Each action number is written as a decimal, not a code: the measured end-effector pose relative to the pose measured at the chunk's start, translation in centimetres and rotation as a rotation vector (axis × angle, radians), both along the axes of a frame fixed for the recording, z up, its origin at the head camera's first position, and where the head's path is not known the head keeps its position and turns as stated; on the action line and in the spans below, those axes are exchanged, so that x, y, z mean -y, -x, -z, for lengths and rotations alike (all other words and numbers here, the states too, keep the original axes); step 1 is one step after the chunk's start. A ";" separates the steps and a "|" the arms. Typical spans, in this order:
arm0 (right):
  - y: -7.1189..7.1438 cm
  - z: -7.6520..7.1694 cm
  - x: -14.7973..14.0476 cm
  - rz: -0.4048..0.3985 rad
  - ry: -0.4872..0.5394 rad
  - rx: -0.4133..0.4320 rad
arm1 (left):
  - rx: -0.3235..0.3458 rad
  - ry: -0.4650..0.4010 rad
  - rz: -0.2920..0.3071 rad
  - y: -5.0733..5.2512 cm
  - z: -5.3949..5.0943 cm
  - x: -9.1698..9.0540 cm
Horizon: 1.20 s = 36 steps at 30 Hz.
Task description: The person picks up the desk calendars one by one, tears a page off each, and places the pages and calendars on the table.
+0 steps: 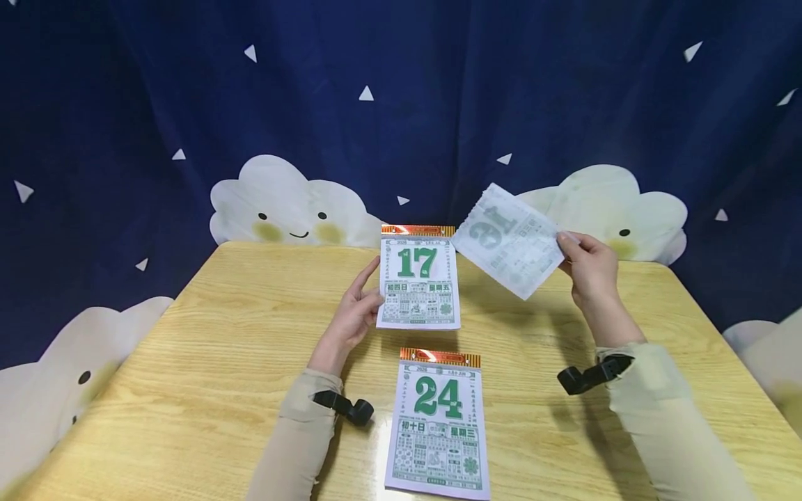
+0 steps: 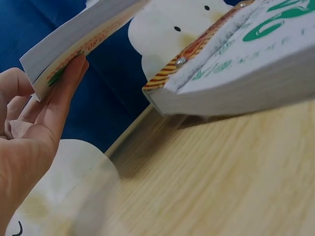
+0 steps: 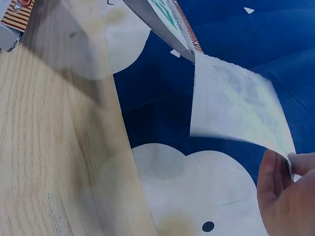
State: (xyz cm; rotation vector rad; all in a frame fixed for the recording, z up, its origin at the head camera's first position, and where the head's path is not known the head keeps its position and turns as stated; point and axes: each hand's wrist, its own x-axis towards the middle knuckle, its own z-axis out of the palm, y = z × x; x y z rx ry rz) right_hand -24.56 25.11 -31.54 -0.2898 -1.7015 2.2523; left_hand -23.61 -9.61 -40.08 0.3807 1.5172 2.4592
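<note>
My left hand (image 1: 356, 314) grips a thick tear-off calendar pad (image 1: 418, 306) by its left side, thumb in front. Its top page reads a green 17 under a red and gold header strip. In the left wrist view, my fingers lie along the back of this raised pad (image 2: 74, 46). My right hand (image 1: 592, 270) pinches a thin calendar sheet (image 1: 510, 243) by one corner, its printing showing through faintly. The sheet's ragged edge is turned toward the pad, and one corner meets the pad's upper right edge; whether it is still attached there I cannot tell.
A second calendar pad (image 1: 436, 431) reading 24 lies on the wooden table (image 1: 207, 390), below the held one. Behind the table's far edge hangs a dark blue curtain (image 1: 401, 104) with clouds and triangles. Each wrist bears a black camera mount (image 1: 595, 374).
</note>
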 end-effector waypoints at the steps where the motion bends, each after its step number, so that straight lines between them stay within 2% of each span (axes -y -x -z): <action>1: 0.0 0.0 -0.1 0.011 0.006 0.004 | -0.001 0.002 -0.002 0.0 0.1 0.1; 9: -0.1 -0.1 -1.0 0.121 0.075 0.012 | 0.025 0.004 -0.036 0.5 1.3 1.1; 13: -0.3 0.0 -1.6 0.162 0.045 0.016 | 0.031 0.021 -0.051 0.6 1.4 1.6; 19: -0.4 0.4 -1.7 0.231 -0.156 0.062 | 0.015 0.053 -0.050 0.8 1.4 2.0; 23: -0.4 0.8 -1.7 0.295 -0.266 0.051 | 0.023 0.068 -0.051 0.9 1.5 2.2; 30: -0.4 1.7 -1.6 0.422 -0.671 0.034 | 0.062 0.131 -0.075 1.1 1.9 2.2; 33: -0.4 2.0 -1.4 0.441 -0.771 -0.021 | 0.090 0.146 -0.069 1.3 2.1 2.2; 36: -0.4 2.4 -1.1 0.466 -0.876 -0.119 | 0.105 0.170 -0.068 1.5 2.3 2.1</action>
